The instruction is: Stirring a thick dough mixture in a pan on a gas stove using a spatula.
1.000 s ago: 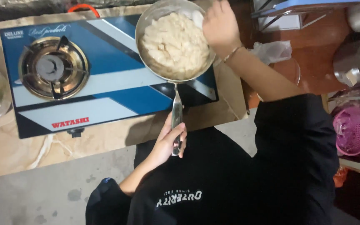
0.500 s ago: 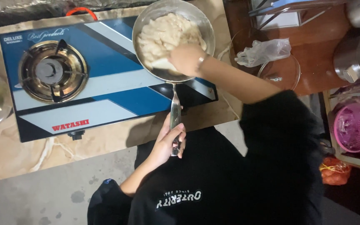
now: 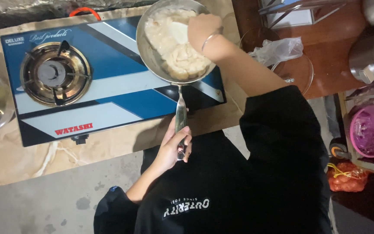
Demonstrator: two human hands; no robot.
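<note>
The left hand (image 3: pixel 173 147) is wrapped around the handle of a steel pan (image 3: pixel 152 56) sitting on the blue gas stove (image 3: pixel 109 93); the right hand (image 3: pixel 202 28), fingers curled, presses into the pale dough (image 3: pixel 174 52) inside the pan, beyond the left hand

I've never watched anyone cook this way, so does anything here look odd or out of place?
One thing: the right hand reaches bare into the pale food in the frying pan, with no utensil visible, while the left hand grips its handle. Nothing looks spilled on the gas stove.
</note>
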